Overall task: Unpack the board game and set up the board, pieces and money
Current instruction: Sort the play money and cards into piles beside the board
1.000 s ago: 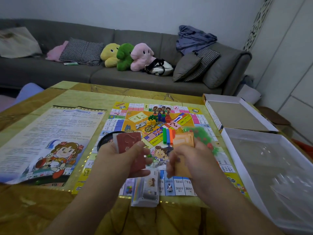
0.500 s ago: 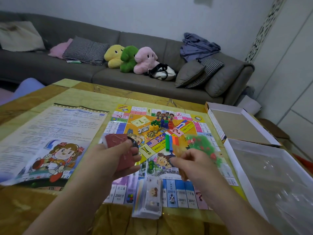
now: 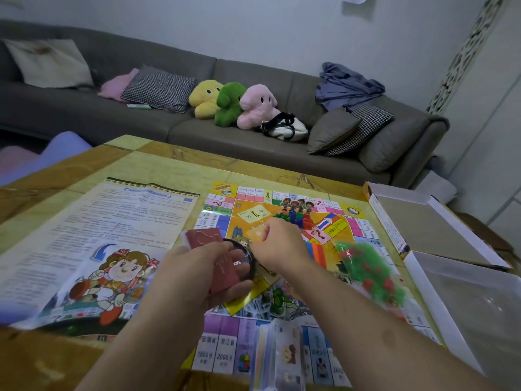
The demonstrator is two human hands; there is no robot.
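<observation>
On table (image 3: 174, 162): one board (image 3: 363, 230), two hands (image 3: 197, 266) (image 3: 277, 246).

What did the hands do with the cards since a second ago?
The right hand carried its orange cards forward over the board, toward its middle. The left hand kept gripping the red cards. The rules sheet stayed put.

One camera only — worn on the person's head. It looks forward and down, close over the table (image 3: 174, 165), with the sofa (image 3: 282, 80) farther back.
</observation>
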